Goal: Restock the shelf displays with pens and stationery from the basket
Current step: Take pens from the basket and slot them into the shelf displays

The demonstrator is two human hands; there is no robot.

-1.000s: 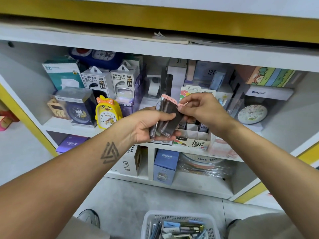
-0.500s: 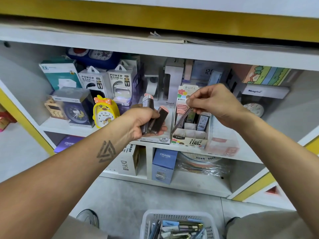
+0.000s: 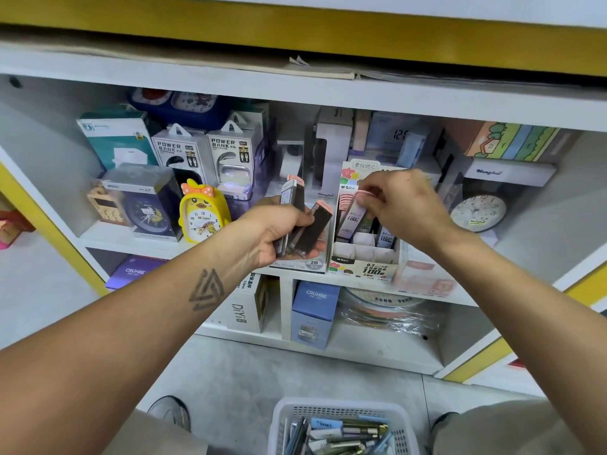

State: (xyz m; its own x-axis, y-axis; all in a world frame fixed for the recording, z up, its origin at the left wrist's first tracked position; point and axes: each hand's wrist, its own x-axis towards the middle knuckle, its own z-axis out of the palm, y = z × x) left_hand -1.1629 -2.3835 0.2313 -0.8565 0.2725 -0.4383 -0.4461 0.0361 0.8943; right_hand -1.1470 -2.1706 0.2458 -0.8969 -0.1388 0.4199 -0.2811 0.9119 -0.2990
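The step in hand looks like filling the display box (image 3: 364, 257) on the middle shelf (image 3: 108, 241) with small lead cases. The right hand (image 3: 402, 208) pinches 1 pink-capped case (image 3: 353, 213) by its top, and the case stands tilted in the back-left part of the box, just beside other cases of the same kind. I judge it is almost seated but not yet released.

The left hand (image 3: 279, 229) has a closed grip around a small bundle of cases (image 3: 305, 224); about 3 show, the exact count I cannot tell. It hovers just in front of a second box marked 2B (image 3: 313, 263), left of the display box.

The next move probably calls for releasing the case and taking another one from the bundle. The paper dividers in the front of the box are thin, so a careful, straight insert is needed.

The white basket (image 3: 285, 418) with more pens lies on the floor below, between the person's knees. A yellow duck clock (image 3: 202, 213) and power bank packs (image 3: 180, 152) stand to the left, well apart. The tall card back of the display box stands close behind the right hand and limits the space there.
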